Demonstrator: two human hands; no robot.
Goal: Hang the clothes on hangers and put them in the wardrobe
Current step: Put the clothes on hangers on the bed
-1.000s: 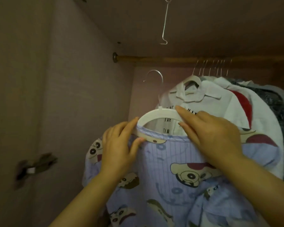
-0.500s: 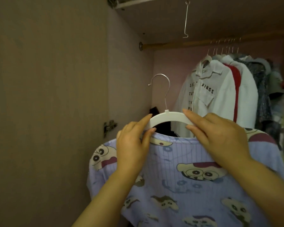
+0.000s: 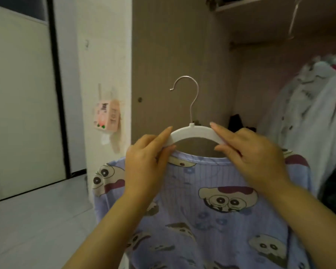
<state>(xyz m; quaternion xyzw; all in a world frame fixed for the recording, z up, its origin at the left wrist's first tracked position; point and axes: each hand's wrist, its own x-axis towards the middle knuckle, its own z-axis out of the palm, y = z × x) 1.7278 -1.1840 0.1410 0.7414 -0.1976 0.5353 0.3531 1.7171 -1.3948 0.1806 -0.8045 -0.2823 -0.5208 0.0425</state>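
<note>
The brown wood-grain wardrobe (image 3: 182,45) stands open ahead of the fingers. Its dark wooden rail (image 3: 260,43) runs well above them and off to their right, deeper in. Under that rail, to the right of the right-hand fingers, hang blurred white garments (image 3: 308,105).

The lilac striped shirt printed with cartoon faces (image 3: 211,191) is already on the white plastic hanger (image 3: 192,132) — its neckline sits just below the fingertips and its body drops away beneath both wrists, short of the rail. The hanger's long axis lies roughly level, left to right, bridging the two hands.

The left hand (image 3: 144,167) pinches the hanger's left shoulder, forefinger laid on top and thumb underneath. The right hand (image 3: 254,158) pinches the right shoulder the same way; its other fingers are too blurred to read. The thin metal hook (image 3: 191,94) rises straight up from midway between the fingertips, open end turned left, touching nothing.

What the coming move seems to turn on is this — the rail is up and to the right of the hook, and the hanger lies along the rail's line, not across it. I judge it needs a lift and something like a quarter turn before the hook can drop over. The right hand is the nearer one to the rail.
</note>
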